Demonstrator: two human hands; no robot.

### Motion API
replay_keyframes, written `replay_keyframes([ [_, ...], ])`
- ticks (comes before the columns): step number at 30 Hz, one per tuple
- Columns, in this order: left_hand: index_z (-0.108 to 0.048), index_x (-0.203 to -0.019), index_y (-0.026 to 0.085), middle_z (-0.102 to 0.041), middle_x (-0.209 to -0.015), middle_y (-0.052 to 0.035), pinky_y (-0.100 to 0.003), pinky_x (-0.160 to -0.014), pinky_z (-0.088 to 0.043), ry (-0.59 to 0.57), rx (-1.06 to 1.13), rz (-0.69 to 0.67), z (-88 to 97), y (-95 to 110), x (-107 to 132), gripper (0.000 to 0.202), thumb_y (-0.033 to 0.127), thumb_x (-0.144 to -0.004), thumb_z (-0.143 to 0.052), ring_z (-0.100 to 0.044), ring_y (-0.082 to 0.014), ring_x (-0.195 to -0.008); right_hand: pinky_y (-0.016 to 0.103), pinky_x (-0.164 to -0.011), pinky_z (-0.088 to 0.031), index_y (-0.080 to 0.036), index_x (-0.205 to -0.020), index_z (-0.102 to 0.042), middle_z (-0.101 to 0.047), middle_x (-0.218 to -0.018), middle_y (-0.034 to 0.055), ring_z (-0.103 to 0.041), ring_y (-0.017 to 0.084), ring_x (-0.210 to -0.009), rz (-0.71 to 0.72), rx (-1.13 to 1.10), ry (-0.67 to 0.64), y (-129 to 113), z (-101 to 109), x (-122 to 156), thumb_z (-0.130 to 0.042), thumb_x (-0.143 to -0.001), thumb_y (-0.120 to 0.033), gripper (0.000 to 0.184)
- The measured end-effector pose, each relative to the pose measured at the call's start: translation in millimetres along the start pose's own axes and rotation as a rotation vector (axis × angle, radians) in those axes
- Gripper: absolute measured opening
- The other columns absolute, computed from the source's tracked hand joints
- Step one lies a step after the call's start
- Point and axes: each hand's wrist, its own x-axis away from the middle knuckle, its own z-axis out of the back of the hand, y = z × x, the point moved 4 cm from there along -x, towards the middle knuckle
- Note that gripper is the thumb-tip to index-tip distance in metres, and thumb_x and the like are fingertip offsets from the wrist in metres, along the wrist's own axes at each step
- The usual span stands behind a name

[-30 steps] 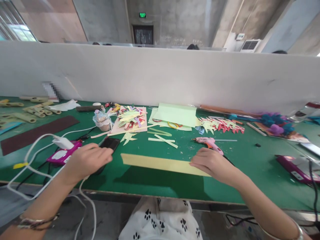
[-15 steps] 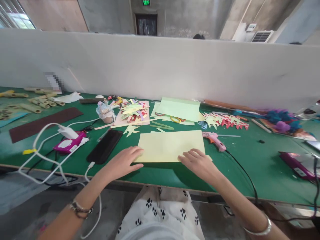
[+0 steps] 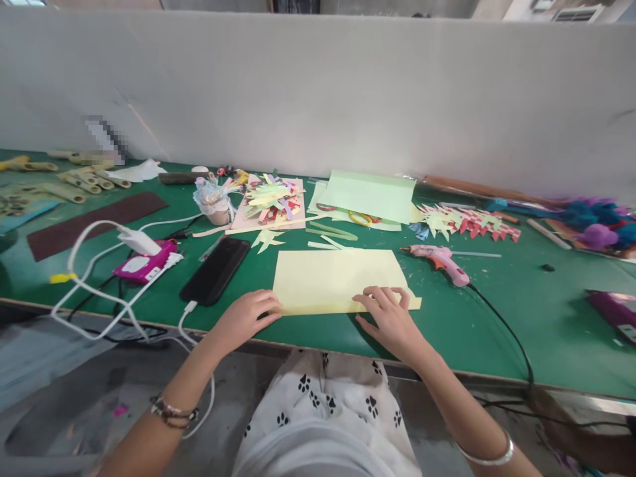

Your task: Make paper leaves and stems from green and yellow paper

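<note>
A pale yellow sheet of paper [image 3: 338,275] lies in front of me, with a narrow folded strip along its near edge that sticks out a little at the right end. My left hand [image 3: 248,318] grips the sheet's near left corner, fingers on the paper and thumb at the edge. With bent fingers over the near edge, my right hand [image 3: 390,321] holds the right part of the fold; its thumb points below the edge. Just right of the sheet lies a pink hot glue gun [image 3: 442,262] with a glue stick in its back.
A black phone [image 3: 216,270] and a magenta power strip [image 3: 146,262] with white cables lie to the left. Behind the sheet are cut paper pieces [image 3: 271,199], green paper [image 3: 370,195] and red-and-white zigzag strips [image 3: 487,222]. A grey partition [image 3: 318,99] borders the green table [image 3: 521,318].
My view has tipped downward. The near edge of the sheet now shows a flatter fold, and my right hand's fingers have bent more over it. My left hand stays at the left corner.
</note>
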Motion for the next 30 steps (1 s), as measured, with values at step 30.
replay_keyframes([
  [30, -0.061, -0.082, 0.019, -0.061, -0.081, -0.0032, -0.026, -0.066, -0.038, 0.159, 0.085, 0.156, -13.4, -2.8, 11.7, 0.027, 0.037, -0.089, -0.043, -0.054, -0.0157, -0.076, 0.028, -0.076, -0.029, -0.019, -0.08, -0.062, -0.061, -0.079, 0.0007, -0.054, 0.013, -0.077, 0.048, -0.171, -0.219, -99.4, -31.3, -71.8, -0.045, -0.089, -0.024, 0.02],
])
